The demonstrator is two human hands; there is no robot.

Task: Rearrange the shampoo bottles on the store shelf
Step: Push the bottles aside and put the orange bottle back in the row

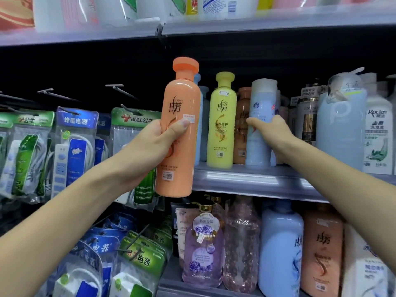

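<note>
the left hand [158, 138] was clamped around the middle of a tall orange plastic shampoo bottle with a flat orange cap [180, 129], held upright in the air, off the grey metal shelf ledge [246, 179] and just left of the slim yellow plastic shampoo bottle with a yellow cap [221, 123], which served as the landmark. the right hand [272, 133] was wrapped on a pale blue cylindrical bottle with a white cap [260, 112], 2 places right of the yellow bottle, with a tan-orange bottle [243, 125] wedged between them. that blue bottle looked tilted, its base on the ledge.

the main risk, as i judged it, lay in the crowding. pulling or sliding the blue bottle could drag the tan-orange bottle against the yellow one and topple either off the front edge, since they stood near the lip. the large translucent blue pump bottle [340, 129], further right of the yellow bottle, stood just beside the right hand and could be knocked by the wrist. with both hands occupied, nothing was free to catch a fall, and the smooth orange bottle could slip if the grip loosened.
</note>
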